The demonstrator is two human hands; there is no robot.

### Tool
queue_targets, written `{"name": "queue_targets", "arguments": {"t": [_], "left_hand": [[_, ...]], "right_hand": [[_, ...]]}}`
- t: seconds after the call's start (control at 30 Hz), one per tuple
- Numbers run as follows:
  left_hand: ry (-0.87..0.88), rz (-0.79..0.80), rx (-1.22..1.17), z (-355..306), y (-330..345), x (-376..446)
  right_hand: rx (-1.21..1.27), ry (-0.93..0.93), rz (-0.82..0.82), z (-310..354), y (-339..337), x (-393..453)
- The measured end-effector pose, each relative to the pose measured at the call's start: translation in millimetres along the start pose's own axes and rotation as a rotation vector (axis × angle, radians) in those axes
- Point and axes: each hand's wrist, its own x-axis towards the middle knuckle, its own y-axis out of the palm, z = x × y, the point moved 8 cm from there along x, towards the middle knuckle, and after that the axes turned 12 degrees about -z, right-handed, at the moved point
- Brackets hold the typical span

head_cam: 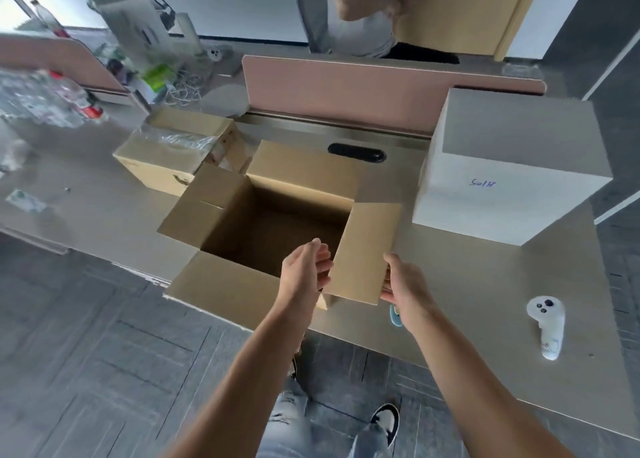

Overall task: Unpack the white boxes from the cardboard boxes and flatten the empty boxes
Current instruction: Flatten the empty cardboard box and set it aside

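Note:
An empty cardboard box (221,281) stands open at the desk's front edge, all its flaps spread and its inside dark and bare. My left hand (304,270) and my right hand (405,284) flank the right flap (367,250), fingers touching its two edges. The left hand's fingers are apart; the right hand's fingers curl around the flap's outer edge. A white box (505,167) with blue writing sits on the desk to the right. A second cardboard box (156,160) with clear plastic inside stands behind and to the left.
A white handheld controller (547,329) lies at the right front of the desk (467,284). A pink divider panel (346,87) runs along the back. Plastic bottles and wrapping (45,94) clutter the far left. A person stands beyond the divider. My legs are below.

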Motion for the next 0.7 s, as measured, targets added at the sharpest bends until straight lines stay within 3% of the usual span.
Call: {"name": "queue_targets", "arguments": {"t": [0.13, 0.4, 0.7], "left_hand": [[0.025, -0.012, 0.009, -13, -36, 33], [0.066, -0.011, 0.038, -48, -107, 112], [0.556, -0.211, 0.496, -103, -189, 207]], "right_hand": [[0.037, -0.137, -0.025, 31, 29, -22], [-0.036, -0.161, -0.086, 42, 127, -44], [-0.316, -0.285, -0.272, 30, 192, -45]]}}
